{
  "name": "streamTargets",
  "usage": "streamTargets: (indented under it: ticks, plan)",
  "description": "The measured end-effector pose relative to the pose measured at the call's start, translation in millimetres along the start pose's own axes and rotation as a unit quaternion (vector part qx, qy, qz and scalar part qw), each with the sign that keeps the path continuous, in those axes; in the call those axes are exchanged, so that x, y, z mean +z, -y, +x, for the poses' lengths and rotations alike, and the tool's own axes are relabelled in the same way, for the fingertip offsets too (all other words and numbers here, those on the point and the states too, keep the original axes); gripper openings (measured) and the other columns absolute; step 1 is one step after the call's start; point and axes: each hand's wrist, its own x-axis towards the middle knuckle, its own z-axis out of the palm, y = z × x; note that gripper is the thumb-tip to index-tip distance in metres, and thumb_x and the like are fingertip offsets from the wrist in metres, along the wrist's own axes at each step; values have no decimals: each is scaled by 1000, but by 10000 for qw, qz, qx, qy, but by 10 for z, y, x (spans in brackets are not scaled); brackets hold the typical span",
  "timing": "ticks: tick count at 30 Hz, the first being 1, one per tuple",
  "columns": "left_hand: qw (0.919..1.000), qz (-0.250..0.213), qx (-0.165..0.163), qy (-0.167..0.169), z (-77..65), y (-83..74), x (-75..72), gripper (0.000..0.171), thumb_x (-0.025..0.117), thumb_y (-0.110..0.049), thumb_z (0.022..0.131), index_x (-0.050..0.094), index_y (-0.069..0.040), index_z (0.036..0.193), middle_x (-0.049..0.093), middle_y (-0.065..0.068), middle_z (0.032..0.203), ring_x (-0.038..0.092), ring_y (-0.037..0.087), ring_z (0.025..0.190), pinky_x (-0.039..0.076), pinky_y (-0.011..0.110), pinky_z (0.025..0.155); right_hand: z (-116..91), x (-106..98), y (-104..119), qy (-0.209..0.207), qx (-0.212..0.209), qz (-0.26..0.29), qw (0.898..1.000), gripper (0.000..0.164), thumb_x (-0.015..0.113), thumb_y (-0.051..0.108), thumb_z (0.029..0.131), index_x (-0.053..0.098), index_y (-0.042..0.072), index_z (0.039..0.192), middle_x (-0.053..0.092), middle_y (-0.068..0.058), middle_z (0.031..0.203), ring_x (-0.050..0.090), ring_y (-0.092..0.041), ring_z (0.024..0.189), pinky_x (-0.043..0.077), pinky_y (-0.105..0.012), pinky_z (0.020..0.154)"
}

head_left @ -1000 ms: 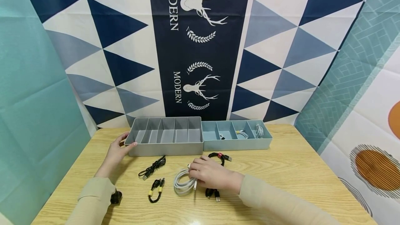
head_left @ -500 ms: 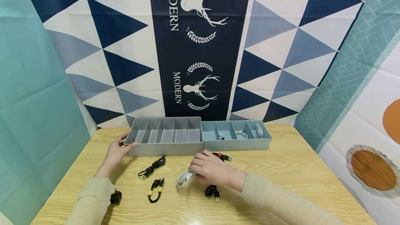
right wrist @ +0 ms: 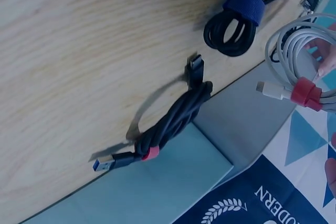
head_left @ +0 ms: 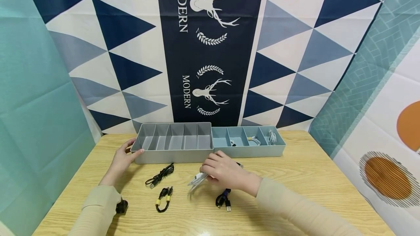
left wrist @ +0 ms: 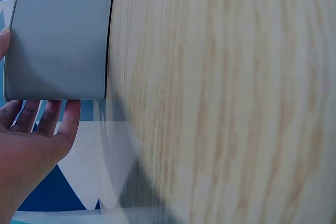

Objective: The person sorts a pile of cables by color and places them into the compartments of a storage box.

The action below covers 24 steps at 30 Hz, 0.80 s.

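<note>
My right hand (head_left: 226,170) pinches a coiled white cable (head_left: 198,180) above the table. In the right wrist view, a red strap (right wrist: 306,94) binds that coil, and a pale plug sticks out of it. My left hand (head_left: 119,159) grips the left end of the grey divided box (head_left: 174,156), its thumb at the front rim. Seen from the left wrist, the fingers press the box's end wall. Below and behind the right hand lies a black cable with a red tie (right wrist: 176,114), mostly hidden in the head view.
Against the grey box stands a light blue divided box (head_left: 249,152) with a few cables inside. On the wooden table (head_left: 295,199) lie a twisted black cable (head_left: 160,176), a black cable with yellow bands (head_left: 159,209) and one with a blue strap (head_left: 223,197). A patterned cloth hangs behind.
The right hand has lifted the white cable coil off the table and moved slightly right and away from me. The coil has turned nearly edge-on. My left hand stays put.
</note>
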Motion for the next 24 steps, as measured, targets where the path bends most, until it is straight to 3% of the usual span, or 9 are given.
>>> streamTargets:
  ticks: [10, 24]
  plan:
    - [10000, -37, -51, -74, -13, -36, -5, 76, 64, -33, 90, 25, -7, 149, 25, 22, 151, 32, 44, 132, 40, 53, 100, -6, -82, -73, -189, 50, -47, 9998, 24, 73, 20, 75, 64, 19, 96, 61, 7, 92, 53, -14, 88, 42, -31, 76]
    - [9999, -64, -151, -2, -10, -45, -1, 81, 63, -40, 89, 21, -9, 151, 21, 20, 154, 29, 43, 134, 38, 53, 103, 4, -233, -154, -209, 94, -204, 9995, 25, 72, 20, 77, 65, 17, 101, 63, 5, 95, 56, -15, 90, 43, -31, 75]
